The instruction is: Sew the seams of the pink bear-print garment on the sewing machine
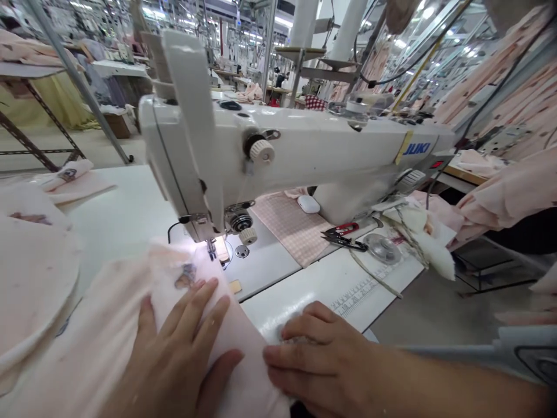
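Observation:
A piece of pale pink fabric [243,325] with a small animal print lies on the sewing machine bed, its far edge by the lit presser foot [211,249]. My left hand [178,342] rests on top of the fabric, fingers spread, just short of the needle area. At the cloth's right edge is my right hand [322,360], with bent fingers closed on the edge; its thumb is hidden. The white sewing machine [278,151] stands across the table in front of both hands.
Red and black thread snips [346,237] lie right of the machine bed near a clear bobbin-like disc [383,248] and fabric scraps [418,232]. A checked cloth [291,226] sits under the machine arm. More pink pieces [35,261] are at left; thread cones [348,29] stand behind.

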Motion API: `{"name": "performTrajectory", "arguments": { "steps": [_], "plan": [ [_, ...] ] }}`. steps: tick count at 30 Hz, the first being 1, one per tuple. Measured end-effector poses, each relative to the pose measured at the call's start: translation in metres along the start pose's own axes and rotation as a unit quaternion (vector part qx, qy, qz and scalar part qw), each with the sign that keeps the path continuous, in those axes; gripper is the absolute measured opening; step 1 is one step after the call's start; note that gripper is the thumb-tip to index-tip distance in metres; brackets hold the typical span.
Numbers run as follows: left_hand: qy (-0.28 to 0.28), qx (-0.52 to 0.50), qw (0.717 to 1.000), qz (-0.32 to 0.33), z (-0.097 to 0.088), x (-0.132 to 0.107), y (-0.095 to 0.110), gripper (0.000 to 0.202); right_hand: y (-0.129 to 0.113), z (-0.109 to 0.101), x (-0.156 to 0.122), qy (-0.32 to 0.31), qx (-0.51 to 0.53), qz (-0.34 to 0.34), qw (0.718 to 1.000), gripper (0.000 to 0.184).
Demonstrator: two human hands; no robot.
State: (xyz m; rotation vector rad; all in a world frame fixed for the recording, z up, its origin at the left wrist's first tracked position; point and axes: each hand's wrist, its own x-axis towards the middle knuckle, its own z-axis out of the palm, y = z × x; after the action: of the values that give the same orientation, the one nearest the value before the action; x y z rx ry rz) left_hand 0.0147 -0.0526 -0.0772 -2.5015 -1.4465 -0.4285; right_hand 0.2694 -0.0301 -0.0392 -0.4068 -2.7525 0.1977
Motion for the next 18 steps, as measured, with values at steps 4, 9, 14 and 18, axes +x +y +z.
{"name": "performTrajectory", "arguments": {
  "steps": [4,9,14,18],
  "plan": [
    [-0.007,-0.022,1.000,0.006,-0.004,0.014,-0.036,0.045,0.021,0.006,0.026,-0.009,-0.041,-0.054,0.998,0.021],
    [-0.014,-0.046,0.998,0.036,-0.006,0.037,-0.077,0.045,0.051,0.015,0.059,-0.011,-0.039,-0.078,0.996,0.020],
    [-0.094,-0.048,0.992,0.064,-0.002,0.062,-0.113,0.037,0.070,0.024,0.084,0.009,0.021,0.012,1.000,0.016],
    [-0.078,-0.054,0.994,0.062,0.001,0.086,-0.139,0.037,0.075,0.034,0.092,0.013,-0.008,0.082,0.997,0.019]
  ]
}}
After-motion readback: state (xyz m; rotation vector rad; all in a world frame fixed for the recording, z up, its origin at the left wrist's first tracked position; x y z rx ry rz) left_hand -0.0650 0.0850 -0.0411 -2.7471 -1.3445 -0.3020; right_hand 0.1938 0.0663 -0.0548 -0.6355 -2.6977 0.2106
